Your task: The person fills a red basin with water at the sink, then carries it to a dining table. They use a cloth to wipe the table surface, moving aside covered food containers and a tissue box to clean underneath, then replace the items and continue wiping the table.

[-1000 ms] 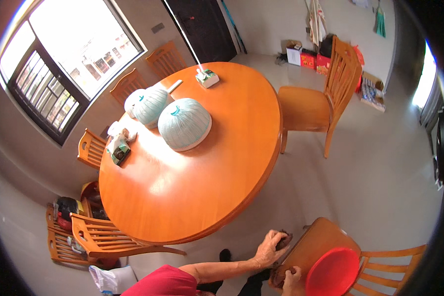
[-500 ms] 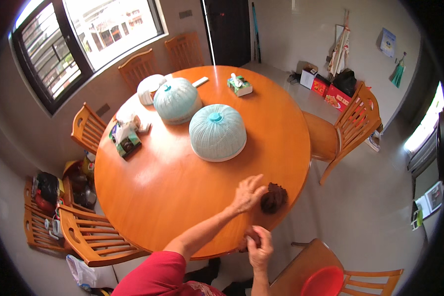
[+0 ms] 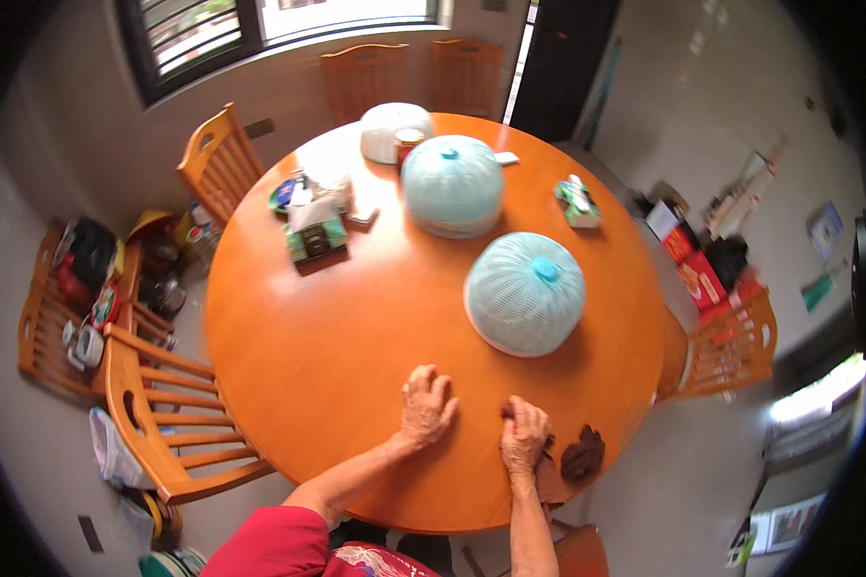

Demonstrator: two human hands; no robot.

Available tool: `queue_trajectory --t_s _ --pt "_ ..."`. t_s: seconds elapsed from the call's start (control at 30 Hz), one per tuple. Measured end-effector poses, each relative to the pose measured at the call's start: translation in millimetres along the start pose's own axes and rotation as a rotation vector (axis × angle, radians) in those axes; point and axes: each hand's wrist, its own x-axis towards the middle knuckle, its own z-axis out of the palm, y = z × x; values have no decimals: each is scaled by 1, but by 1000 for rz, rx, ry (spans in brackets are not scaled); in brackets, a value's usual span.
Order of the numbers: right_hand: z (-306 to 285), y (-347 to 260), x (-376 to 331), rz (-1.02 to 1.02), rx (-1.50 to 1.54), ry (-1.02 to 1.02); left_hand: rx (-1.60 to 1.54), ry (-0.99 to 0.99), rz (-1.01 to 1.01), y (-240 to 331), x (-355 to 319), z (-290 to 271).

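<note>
My left hand (image 3: 428, 409) rests at the near middle of the round wooden table (image 3: 308, 385), fingers apart and slightly bent, with nothing in it. Beside it on the right, my right hand (image 3: 525, 433) presses a brown cloth (image 3: 548, 481) against the tabletop. Part of the cloth shows at the fingertips and more below the palm, toward the table's near edge; the rest is hidden under the hand. Close to the right of that hand lies a crumpled dark brown bundle (image 3: 583, 454), apparently fabric. Beyond both hands stands a light blue domed food cover (image 3: 524, 298).
Farther back are another blue food cover (image 3: 452, 188), a white dome (image 3: 385, 133), a lidded jar (image 3: 409, 142) and two tissue packs (image 3: 315, 240), (image 3: 577, 204). Wooden chairs (image 3: 173, 423) surround the table. Boxes (image 3: 693, 264) stand by the right wall.
The view has swung left. My right hand has brought the brown cloth from the table's near edge onto its top. My left hand has moved away from the dark bundle.
</note>
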Motion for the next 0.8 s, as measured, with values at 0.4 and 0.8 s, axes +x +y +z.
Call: queue_trajectory --t_s 0.4,0.8 --pt "13 -61 36 -367 414 -377 -195 160 -84 -32 2 -16" --pt "108 -127 146 -591 260 -195 438 285 -434 -136 -30 -112"
